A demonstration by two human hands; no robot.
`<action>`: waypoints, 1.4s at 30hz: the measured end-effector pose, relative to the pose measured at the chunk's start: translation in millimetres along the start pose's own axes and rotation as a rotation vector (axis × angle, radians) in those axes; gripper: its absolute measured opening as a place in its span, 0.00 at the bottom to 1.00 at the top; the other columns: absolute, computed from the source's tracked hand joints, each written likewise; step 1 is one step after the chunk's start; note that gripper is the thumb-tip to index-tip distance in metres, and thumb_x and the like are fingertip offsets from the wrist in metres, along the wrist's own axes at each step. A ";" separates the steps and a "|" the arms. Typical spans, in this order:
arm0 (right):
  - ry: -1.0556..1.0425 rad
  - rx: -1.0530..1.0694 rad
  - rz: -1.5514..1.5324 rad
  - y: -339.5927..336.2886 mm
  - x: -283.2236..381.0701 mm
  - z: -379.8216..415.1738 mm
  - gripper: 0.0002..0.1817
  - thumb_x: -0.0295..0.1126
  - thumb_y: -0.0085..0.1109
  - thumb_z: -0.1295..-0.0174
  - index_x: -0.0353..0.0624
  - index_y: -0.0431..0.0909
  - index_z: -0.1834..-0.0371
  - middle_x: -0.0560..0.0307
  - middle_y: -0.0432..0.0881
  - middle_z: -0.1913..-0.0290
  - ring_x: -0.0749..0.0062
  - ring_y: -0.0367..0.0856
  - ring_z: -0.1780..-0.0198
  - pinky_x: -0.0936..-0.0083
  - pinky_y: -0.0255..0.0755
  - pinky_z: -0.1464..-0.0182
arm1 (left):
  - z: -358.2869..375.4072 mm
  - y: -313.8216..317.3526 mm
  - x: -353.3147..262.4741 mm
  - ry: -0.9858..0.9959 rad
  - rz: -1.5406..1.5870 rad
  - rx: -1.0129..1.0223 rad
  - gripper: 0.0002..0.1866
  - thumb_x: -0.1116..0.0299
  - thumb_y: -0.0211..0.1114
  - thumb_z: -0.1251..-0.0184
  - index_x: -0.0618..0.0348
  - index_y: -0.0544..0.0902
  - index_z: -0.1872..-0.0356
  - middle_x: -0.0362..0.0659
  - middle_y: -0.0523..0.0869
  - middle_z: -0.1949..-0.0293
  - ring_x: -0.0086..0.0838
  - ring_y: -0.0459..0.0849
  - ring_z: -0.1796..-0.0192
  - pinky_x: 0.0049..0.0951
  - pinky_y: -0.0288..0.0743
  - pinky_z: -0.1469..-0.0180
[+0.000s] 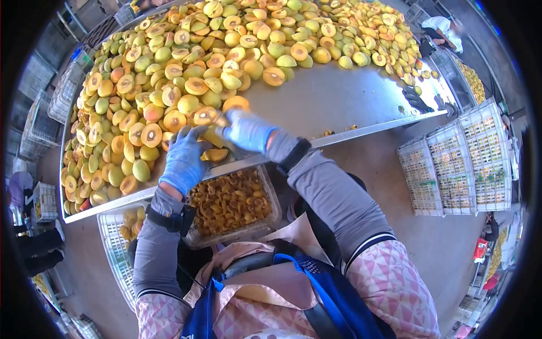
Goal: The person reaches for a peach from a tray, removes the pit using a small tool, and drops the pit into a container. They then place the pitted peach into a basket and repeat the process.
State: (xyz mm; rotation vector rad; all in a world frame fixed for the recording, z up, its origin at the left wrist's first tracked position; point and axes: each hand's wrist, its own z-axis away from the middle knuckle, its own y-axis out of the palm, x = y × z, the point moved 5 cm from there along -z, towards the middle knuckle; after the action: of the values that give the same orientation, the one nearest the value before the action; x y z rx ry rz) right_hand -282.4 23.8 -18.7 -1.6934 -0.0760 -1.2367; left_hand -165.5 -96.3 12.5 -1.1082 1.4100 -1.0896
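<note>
Halved stone fruit that look like yellow peaches (151, 135) are heaped on a metal table (333, 93). My left hand (185, 161), in a blue glove, bends its fingers around a yellow-green peach half (212, 137) near the table's front edge. Just to the right, my gloved right hand (248, 131) is closed, and a small brownish piece shows at its fingertips, too little to name. A cut peach half (215, 155) lies on the edge below the hands. Under that edge stands a clear plastic bin (275, 198) full of brown pits (228, 203).
A white crate (116, 243) with some fruit stands at the lower left, partly under the table. Stacked white crates (451, 164) are on the floor to the right. A co-worker (443, 31) bends at the far right, beyond the table; another person (39, 243) is at the left.
</note>
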 end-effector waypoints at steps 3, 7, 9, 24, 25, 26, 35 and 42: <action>0.208 -0.205 0.269 -70.0 -20.8 -21.0 0.22 0.46 0.58 0.37 0.36 0.76 0.53 0.35 0.83 0.60 0.42 0.82 0.55 0.55 0.75 0.52 | 7.6 9.9 12.8 -0.068 0.128 0.020 0.19 0.71 0.72 0.54 0.51 0.87 0.55 0.43 0.76 0.38 0.41 0.70 0.34 0.41 0.66 0.33; 0.325 -0.504 0.316 -122.3 -93.0 -51.6 0.22 0.47 0.60 0.39 0.38 0.77 0.55 0.35 0.83 0.61 0.39 0.81 0.56 0.54 0.76 0.53 | 12.7 6.7 12.7 -0.074 0.172 -0.078 0.18 0.71 0.72 0.54 0.51 0.86 0.57 0.45 0.77 0.40 0.44 0.73 0.36 0.42 0.68 0.36; 0.343 -0.521 0.348 -124.5 -110.7 -66.4 0.22 0.47 0.61 0.40 0.38 0.78 0.55 0.34 0.83 0.59 0.38 0.81 0.55 0.55 0.77 0.53 | 14.9 -1.2 10.7 -0.096 0.197 -0.143 0.17 0.71 0.72 0.54 0.51 0.86 0.58 0.47 0.78 0.42 0.45 0.74 0.38 0.43 0.69 0.37; 0.076 -0.057 0.055 -82.2 -15.8 -16.4 0.23 0.39 0.71 0.48 0.34 0.79 0.54 0.39 0.84 0.59 0.46 0.83 0.57 0.61 0.75 0.53 | 41.4 -20.1 10.4 -0.551 1.302 -0.165 0.17 0.59 0.62 0.29 0.61 0.82 0.48 0.46 0.85 0.55 0.25 0.82 0.70 0.22 0.74 0.73; 0.039 -0.005 -0.065 -73.1 3.6 0.9 0.24 0.39 0.72 0.48 0.33 0.79 0.54 0.40 0.83 0.60 0.48 0.83 0.58 0.63 0.75 0.53 | 44.4 -19.4 2.9 -0.467 1.451 -0.154 0.21 0.54 0.57 0.27 0.61 0.79 0.45 0.46 0.85 0.57 0.24 0.80 0.74 0.21 0.69 0.77; 0.001 0.044 -0.185 -64.7 22.0 16.4 0.24 0.39 0.72 0.48 0.32 0.78 0.54 0.41 0.83 0.61 0.49 0.83 0.59 0.64 0.74 0.53 | 44.1 -19.4 -5.5 -0.377 1.598 -0.151 0.25 0.49 0.52 0.24 0.61 0.76 0.42 0.45 0.85 0.60 0.22 0.78 0.77 0.20 0.64 0.81; -0.120 -0.244 -0.453 -10.0 84.4 130.4 0.20 0.35 0.65 0.39 0.34 0.76 0.49 0.44 0.83 0.59 0.58 0.84 0.60 0.68 0.77 0.59 | 94.7 14.8 -41.2 -0.489 2.112 -0.046 0.21 0.55 0.54 0.28 0.56 0.74 0.41 0.46 0.84 0.59 0.31 0.84 0.68 0.25 0.79 0.71; -0.159 -0.249 -0.419 26.0 99.3 152.8 0.23 0.39 0.71 0.43 0.37 0.78 0.50 0.46 0.85 0.58 0.62 0.85 0.57 0.68 0.78 0.53 | 122.8 -18.4 -69.3 -0.313 1.914 -0.361 0.18 0.64 0.55 0.30 0.59 0.71 0.42 0.45 0.78 0.50 0.31 0.80 0.53 0.29 0.78 0.55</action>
State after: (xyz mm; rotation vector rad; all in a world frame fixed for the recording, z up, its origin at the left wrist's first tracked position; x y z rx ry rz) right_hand -116.3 76.1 41.1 -2.0617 -0.4045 -1.4594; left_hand -36.2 -39.9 30.1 0.1889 1.5801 0.6919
